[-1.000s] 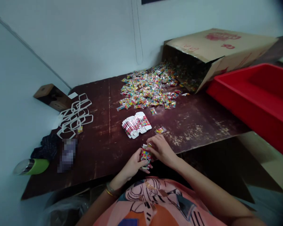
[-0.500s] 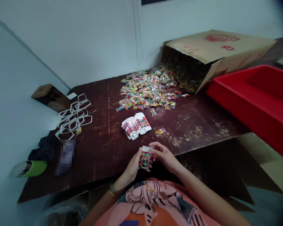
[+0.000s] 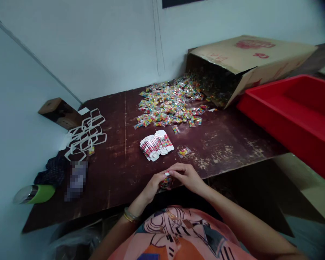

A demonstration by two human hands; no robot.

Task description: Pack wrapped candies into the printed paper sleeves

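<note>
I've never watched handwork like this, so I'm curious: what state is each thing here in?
Left hand: closed around the small box
Right hand: bent over the small box, at its white flap
Small box: held, mostly covered; whether shut, unclear
Cartons: fanned in an overlapping row
Packets: heaped, a few apart
Cardboard box: mouth open towards the packets
Red tray: open-topped
Dark cloth: crumpled
</note>
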